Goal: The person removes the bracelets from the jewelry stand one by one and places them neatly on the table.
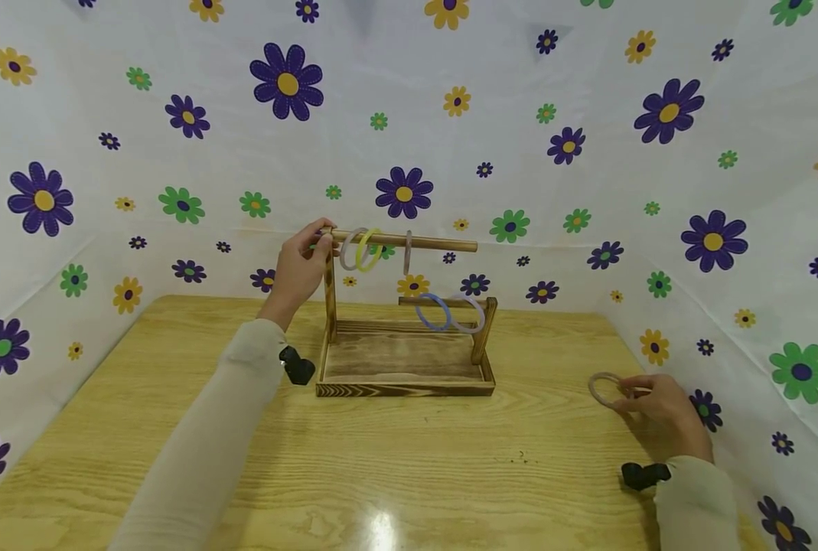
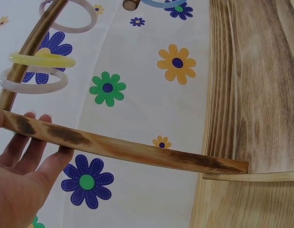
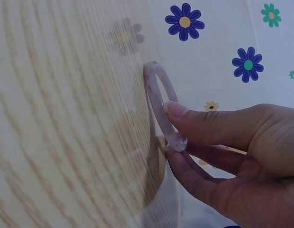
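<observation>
My left hand (image 1: 300, 272) grips the top of the left post of a wooden bangle stand (image 1: 405, 390), its thumb in front. In the left wrist view, fingertips show behind the post (image 2: 113, 148). On the upper rod (image 1: 446, 244) hang a pale bangle (image 2: 33, 89), a yellow bangle (image 2: 52, 62) and, farther along, a greyish-pink bangle (image 1: 408, 254). The lower rod carries a blue bangle (image 1: 424, 320) and a pale lilac bangle (image 1: 483, 314). Away to the right, my right hand (image 1: 666, 405) pinches a translucent pinkish bangle (image 3: 157, 97) between thumb and fingers, close to the tabletop.
The stand has a shallow tray base with a raised rim and a short right post (image 1: 486, 337). It stands toward the back of the light wooden table (image 1: 381, 459). A flower-printed white cloth (image 1: 491, 61) rises behind and along both sides.
</observation>
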Motion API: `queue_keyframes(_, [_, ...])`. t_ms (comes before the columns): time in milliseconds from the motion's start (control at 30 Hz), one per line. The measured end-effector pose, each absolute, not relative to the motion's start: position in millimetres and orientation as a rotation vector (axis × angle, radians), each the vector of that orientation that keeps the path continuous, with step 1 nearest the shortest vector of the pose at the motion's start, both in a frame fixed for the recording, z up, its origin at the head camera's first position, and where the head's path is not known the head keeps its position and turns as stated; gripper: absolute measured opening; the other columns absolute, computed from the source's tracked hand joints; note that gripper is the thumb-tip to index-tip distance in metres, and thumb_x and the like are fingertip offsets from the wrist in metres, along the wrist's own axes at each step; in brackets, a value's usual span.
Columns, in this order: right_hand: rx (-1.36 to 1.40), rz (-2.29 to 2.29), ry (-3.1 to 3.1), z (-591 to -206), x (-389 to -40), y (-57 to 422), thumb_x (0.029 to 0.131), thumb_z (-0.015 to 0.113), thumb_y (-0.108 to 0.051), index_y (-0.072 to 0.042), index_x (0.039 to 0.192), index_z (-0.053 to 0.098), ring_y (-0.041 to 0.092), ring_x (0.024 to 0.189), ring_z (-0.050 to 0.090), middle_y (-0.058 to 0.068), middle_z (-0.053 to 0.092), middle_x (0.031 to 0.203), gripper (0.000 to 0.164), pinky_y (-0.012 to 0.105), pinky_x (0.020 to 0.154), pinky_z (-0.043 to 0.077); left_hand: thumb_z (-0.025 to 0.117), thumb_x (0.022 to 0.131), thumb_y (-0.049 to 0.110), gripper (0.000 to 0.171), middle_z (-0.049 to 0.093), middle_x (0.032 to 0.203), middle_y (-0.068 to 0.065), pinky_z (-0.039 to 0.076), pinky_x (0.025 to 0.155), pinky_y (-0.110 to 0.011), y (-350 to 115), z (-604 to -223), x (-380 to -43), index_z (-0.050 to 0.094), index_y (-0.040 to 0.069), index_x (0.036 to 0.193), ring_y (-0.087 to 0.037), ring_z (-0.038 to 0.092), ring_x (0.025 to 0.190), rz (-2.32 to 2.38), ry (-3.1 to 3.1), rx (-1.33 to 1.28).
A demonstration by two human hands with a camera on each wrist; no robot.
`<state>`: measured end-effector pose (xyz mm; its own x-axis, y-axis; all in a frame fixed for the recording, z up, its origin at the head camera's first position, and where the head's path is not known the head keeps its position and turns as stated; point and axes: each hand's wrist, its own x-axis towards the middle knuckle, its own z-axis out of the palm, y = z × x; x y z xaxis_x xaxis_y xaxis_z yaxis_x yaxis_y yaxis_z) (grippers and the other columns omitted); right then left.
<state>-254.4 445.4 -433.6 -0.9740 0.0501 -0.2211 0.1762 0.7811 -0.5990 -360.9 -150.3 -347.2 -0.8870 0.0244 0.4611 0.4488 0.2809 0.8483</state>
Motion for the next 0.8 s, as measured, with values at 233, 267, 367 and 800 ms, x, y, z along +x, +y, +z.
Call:
queue_keyframes(233, [0.262,-0.989,2.758,-433.5,-255.7,445.0,0.09,0.082,-0.021,0.015,0.138,0.054,0.058,0.133,0.044,0.039,0.051,0.143,0.066,0.07,0.111,0.034,0.045,0.112,0.027,0.04,0.064,0.126,-0.025,0.053,0.094,-0.032,-150.9,-347.1,-362.2,0.054,0.009,0.146,-0.034,0.068,0.112,-1.655,-2.194,-0.438])
queue_keyframes(267, [0.271,-1.001,2.752,-433.7,-255.9,445.1,0.09,0.081,-0.02,0.015,0.138,0.053,0.058,0.133,0.044,0.04,0.05,0.144,0.066,0.07,0.112,0.033,0.045,0.112,0.026,0.04,0.065,0.126,-0.025,0.054,0.095,-0.033,-150.8,-347.2,-362.0,0.054,0.009,0.146,-0.033,0.068,0.112,-1.655,-2.195,-0.434])
queue_keyframes(367, [0.286,-1.034,2.739,-433.2,-257.0,444.7,0.089,0.082,-0.019,0.015,0.138,0.054,0.058,0.133,0.042,0.039,0.05,0.144,0.066,0.07,0.112,0.032,0.045,0.112,0.026,0.039,0.065,0.124,-0.024,0.055,0.097,-0.035,-150.8,-346.8,-361.7,0.055,0.009,0.145,-0.03,0.069,0.111,-1.646,-2.194,-0.432])
queue_keyframes(800, [0.347,-1.056,2.683,-438.1,-257.6,449.6,0.089,0.083,-0.025,0.01,0.141,0.054,0.059,0.141,0.033,0.037,0.045,0.15,0.069,0.073,0.116,0.023,0.046,0.112,0.027,0.038,0.065,0.124,-0.025,0.055,0.09,-0.025,-151.9,-349.1,-362.4,0.056,0.009,0.143,-0.017,0.069,0.104,-1.655,-2.198,-0.43])
